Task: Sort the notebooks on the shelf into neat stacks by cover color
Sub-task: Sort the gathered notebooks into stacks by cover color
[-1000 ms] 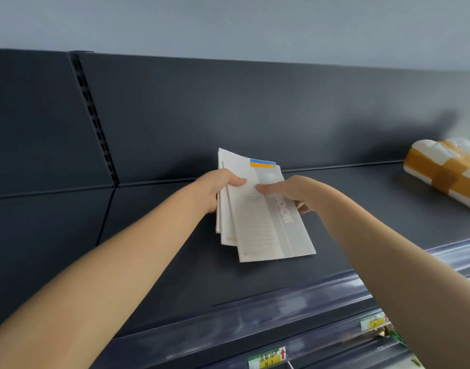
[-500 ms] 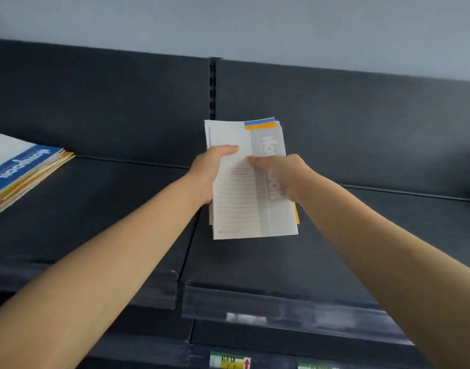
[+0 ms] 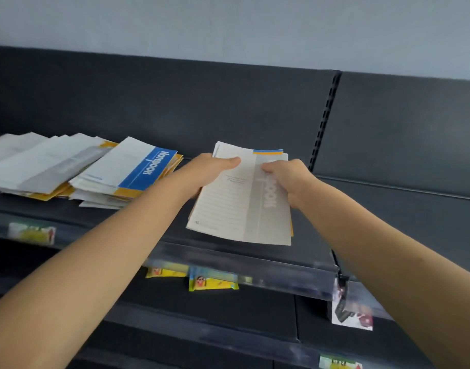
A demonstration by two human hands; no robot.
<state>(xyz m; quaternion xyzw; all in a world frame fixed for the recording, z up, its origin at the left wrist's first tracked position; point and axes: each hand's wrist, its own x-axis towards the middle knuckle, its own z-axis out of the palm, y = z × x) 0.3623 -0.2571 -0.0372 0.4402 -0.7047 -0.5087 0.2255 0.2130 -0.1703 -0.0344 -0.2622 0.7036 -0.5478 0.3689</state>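
I hold a small bundle of notebooks [image 3: 236, 209] above the dark shelf [image 3: 388, 209], a grey-banded one on top with blue and yellow edges showing beneath. My left hand [image 3: 210, 171] grips its upper left side, thumb on the cover. My right hand [image 3: 287, 179] grips its upper right side. To the left lies a loose pile topped by a blue-banded notebook [image 3: 138, 169]. Further left sits a spread of grey-banded notebooks [image 3: 39, 163] with yellow ones under them.
A clear price rail [image 3: 255, 265] runs along the shelf's front edge. Small yellow packets [image 3: 212, 282] lie on the lower shelf. A slotted upright [image 3: 324, 121] divides the back panel. A printed tag [image 3: 351, 310] hangs at the lower right.
Both hands carried the bundle leftward along the shelf, and the view panned left. The piles of blue-, grey- and yellow-banded notebooks have come fully into sight.
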